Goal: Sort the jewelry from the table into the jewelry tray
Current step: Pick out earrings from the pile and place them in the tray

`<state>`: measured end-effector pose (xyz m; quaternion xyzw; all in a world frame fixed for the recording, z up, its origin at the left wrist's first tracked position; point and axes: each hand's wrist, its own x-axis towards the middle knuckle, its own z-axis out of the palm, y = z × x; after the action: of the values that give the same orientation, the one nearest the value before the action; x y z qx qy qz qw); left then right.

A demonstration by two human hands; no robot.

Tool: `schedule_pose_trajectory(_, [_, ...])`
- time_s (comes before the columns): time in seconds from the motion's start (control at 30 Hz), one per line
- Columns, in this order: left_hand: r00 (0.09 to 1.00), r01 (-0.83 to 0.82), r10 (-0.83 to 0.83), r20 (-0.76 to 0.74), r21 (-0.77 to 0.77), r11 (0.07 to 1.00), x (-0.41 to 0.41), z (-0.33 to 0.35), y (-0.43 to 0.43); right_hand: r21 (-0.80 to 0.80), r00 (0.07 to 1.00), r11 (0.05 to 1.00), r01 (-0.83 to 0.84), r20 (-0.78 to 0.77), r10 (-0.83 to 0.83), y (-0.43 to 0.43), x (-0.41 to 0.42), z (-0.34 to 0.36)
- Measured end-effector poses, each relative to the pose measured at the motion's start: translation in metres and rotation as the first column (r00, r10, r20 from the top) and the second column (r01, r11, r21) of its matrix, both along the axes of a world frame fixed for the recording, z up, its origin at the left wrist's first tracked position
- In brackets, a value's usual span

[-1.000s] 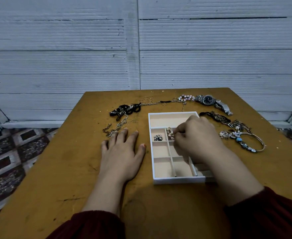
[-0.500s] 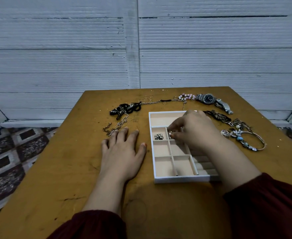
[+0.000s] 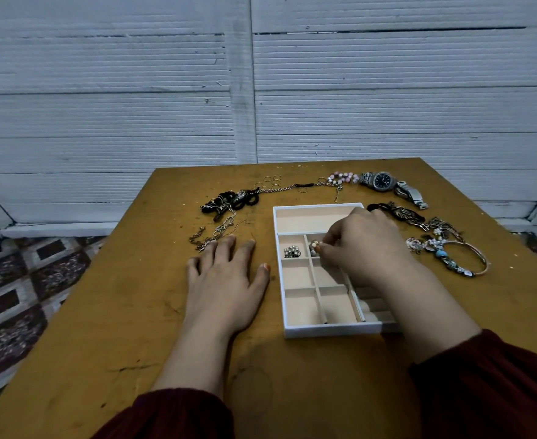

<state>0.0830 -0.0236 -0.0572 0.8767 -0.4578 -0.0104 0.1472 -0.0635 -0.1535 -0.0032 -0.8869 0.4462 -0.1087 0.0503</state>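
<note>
Two hands: right hand (image 3: 367,245) pinches small beaded earring (image 3: 314,245) over white compartmented jewelry tray (image 3: 324,331) (second small cell, just left of fingertips); left hand (image 3: 226,274) flat, fingers spread, empty.

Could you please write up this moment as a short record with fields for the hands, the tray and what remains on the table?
left hand: flat on the table, palm down, holding nothing
right hand: over the jewelry tray, fingers pinched at a small beaded piece
tray contents: a pearl cluster in a small compartment; the beaded piece next to it
left on table: watch, bangle, black beaded pile, thin rings
</note>
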Motion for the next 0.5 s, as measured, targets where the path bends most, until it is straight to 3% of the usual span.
schedule_pose_trajectory(0.2, [1.000,-0.002,0.002,0.002,-0.002,1.000,0.000,0.000,0.000,0.061,0.999,0.998,-0.001,0.053,-0.002,0.000,-0.004,-0.003])
schedule_pose_trajectory(0.37, [1.000,-0.001,0.001,-0.005,-0.001,1.000,-0.001,0.001,0.000,0.207,0.964,0.978,-0.021,0.265,-0.036,-0.005,-0.011,-0.006])
schedule_pose_trajectory(0.5, [1.000,0.000,0.000,-0.008,0.003,1.000,-0.001,0.002,0.001,0.198,0.903,0.980,-0.016,0.424,-0.071,-0.002,-0.019,-0.004])
